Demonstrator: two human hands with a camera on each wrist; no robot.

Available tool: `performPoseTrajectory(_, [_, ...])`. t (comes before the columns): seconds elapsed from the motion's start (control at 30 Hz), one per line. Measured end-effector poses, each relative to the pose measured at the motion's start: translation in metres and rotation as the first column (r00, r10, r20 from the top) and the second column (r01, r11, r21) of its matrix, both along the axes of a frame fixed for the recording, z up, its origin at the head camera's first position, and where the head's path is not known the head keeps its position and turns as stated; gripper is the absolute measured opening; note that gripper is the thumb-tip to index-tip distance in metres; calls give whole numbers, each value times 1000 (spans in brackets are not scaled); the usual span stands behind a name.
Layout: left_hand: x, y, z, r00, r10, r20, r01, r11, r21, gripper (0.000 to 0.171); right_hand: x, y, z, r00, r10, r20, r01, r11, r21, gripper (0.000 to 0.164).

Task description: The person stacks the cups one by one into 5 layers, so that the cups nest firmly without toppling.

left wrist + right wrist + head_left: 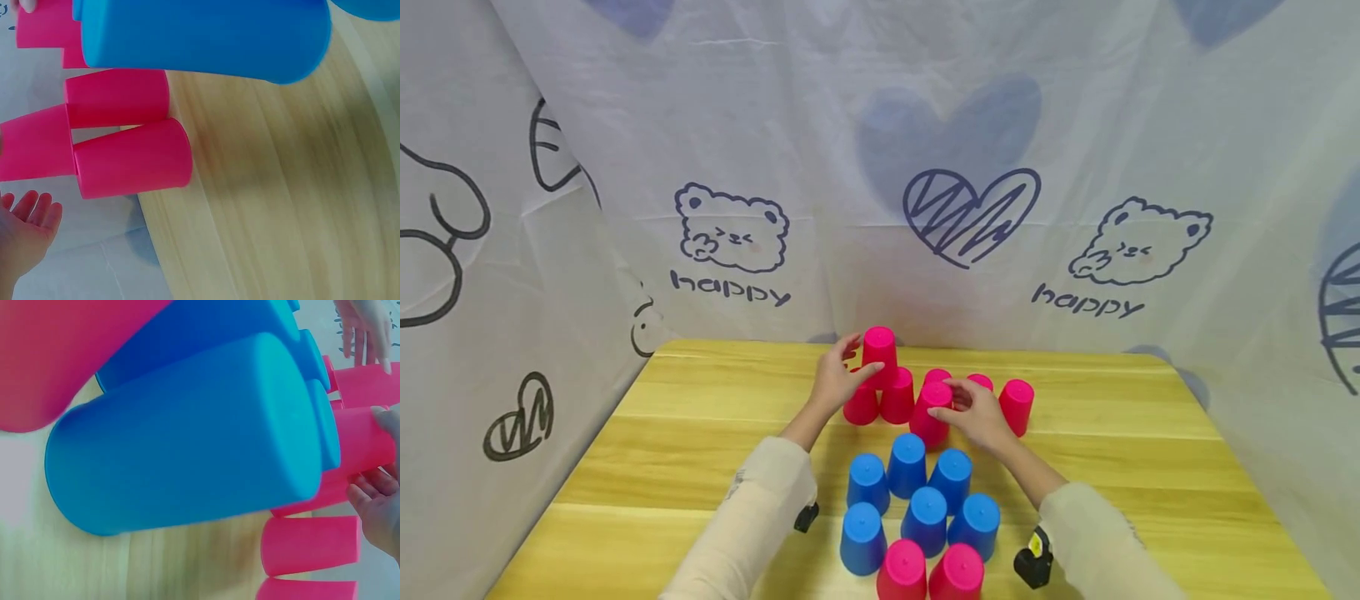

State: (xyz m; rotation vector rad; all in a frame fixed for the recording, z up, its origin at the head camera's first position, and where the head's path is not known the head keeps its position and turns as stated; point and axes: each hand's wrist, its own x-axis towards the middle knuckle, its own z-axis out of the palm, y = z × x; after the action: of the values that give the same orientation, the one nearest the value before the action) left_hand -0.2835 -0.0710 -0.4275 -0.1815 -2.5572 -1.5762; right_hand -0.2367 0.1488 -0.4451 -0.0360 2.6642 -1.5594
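1. Desk: bears upside-down cups; flat bases up, probably so they can carry others.
2. Six blue cups: clustered mid-desk.
3. Left hand: loosely open, thumb at top pink cup, which straddles two lower pink cups, likely for balance.
4. Right hand: thumb and fingers pinch front pink cup, likely for control; desk contact unclear.

Wrist views seemingly sideways, near cups

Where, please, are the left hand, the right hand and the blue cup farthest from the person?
Left hand (pixel 837 381): head view, middle of hand.
Right hand (pixel 982 415): head view, middle of hand.
Farthest blue cup (pixel 907 472): head view, side wall.
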Motion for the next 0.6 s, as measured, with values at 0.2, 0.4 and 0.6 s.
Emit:
performPoseTrajectory(0.2, [4, -6, -2, 1000, -13, 16, 13, 1000, -6, 62, 2, 10, 6, 1000, -2, -12, 2, 1000, 1, 58])
performPoseTrajectory(0.4, [8, -10, -4, 1000, -3, 29, 3, 1000, -19, 60, 4, 16, 13, 1000, 0, -19, 0, 1000, -13, 57])
performPoseTrajectory(0.6, [12, -13, -7, 1000, -4, 27, 5, 999, -33, 60, 5, 24, 22, 998, 13, -58, -14, 1000, -26, 53])
